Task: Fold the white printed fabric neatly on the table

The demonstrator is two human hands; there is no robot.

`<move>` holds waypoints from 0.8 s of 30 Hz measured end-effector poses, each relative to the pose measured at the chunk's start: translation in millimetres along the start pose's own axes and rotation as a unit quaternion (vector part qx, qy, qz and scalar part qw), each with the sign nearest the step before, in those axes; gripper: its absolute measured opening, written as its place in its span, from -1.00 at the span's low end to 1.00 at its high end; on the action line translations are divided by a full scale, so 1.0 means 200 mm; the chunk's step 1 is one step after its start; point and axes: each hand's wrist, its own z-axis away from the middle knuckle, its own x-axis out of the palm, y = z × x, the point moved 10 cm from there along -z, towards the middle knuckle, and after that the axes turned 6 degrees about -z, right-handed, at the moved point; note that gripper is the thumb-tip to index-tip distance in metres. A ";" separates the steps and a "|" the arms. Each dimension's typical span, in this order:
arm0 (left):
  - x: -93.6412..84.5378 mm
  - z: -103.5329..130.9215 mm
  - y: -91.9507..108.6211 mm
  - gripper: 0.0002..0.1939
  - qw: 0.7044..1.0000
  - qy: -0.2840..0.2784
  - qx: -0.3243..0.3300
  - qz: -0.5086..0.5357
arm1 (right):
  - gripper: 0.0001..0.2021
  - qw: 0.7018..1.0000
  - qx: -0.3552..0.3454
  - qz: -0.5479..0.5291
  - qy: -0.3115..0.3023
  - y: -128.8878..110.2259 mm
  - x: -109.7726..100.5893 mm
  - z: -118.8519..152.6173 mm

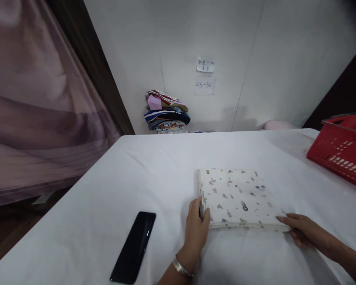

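A folded white cloth [237, 198] with a small printed pattern lies flat on the white table, its layers showing along the near edge. My left hand [196, 223], with a silver bracelet at the wrist, grips the cloth's left edge near the front corner, thumb on top. At the near right corner, my right hand [299, 227] pinches the cloth between thumb and fingers. Some fingertips of both hands are hidden beneath or behind the fabric.
A black phone [133, 247] lies left of my left hand. The red basket [341, 146] stands at the right edge of the white table [166, 170]. Behind the table is a stack of folded clothes [166, 113]; a pinkish curtain [41, 99] hangs at left. Paper notes [205, 85] are on the wall.
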 end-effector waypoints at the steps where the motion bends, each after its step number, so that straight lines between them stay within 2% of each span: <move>1: 0.00 0.00 0.00 -0.61 1.000 0.000 0.000 0.000 | -0.64 0.999 -0.003 -0.015 -0.032 0.00 0.03 0.00; 3: 0.00 -0.01 0.00 -0.61 1.000 0.002 0.001 0.001 | -0.64 0.997 -0.025 -0.033 -0.071 -0.03 0.06 0.02; 7: -0.01 -0.02 -0.01 -0.61 0.999 0.025 -0.004 0.019 | -0.62 0.995 -0.056 -0.022 -0.076 -0.07 0.06 0.05; 10: -0.03 -0.03 -0.05 -0.53 0.998 0.050 -0.036 0.029 | -0.61 0.994 -0.063 -0.024 -0.088 -0.09 0.07 0.06; 14: -0.04 -0.02 -0.06 -0.43 0.995 0.071 -0.059 0.036 | -0.58 0.986 -0.067 0.004 -0.151 -0.13 0.11 0.06; 16: -0.05 -0.01 -0.05 -0.42 0.994 0.078 -0.065 0.037 | -0.59 0.981 -0.083 -0.001 -0.176 -0.18 0.11 0.07; 20: -0.05 0.00 -0.02 -0.43 0.993 0.085 -0.073 0.029 | -0.63 0.972 -0.149 -0.023 -0.181 -0.29 0.08 0.08; 24: -0.05 0.00 -0.01 -0.45 0.992 0.107 -0.070 0.000 | -0.62 0.971 -0.108 0.009 -0.212 -0.22 0.08 0.05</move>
